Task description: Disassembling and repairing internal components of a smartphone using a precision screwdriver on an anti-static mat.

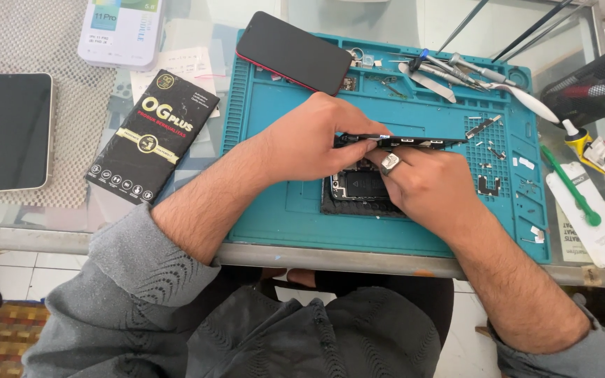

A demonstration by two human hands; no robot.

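Carefully: your left hand (309, 143) and right hand (414, 178) pinch the thin, fragile screen panel (414, 142) by its edges above the opened phone (358, 187).

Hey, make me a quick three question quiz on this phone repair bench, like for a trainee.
1. True or false: both hands grip the screen panel lifted edge-on over the opened phone.
2. Which hand wears the ring? A) left B) right C) neither
3. Fill in: the red-edged phone lies face down across the back edge of the teal ____.

Key:
1. True: the left hand and the right hand pinch it from either side.
2. B
3. mat
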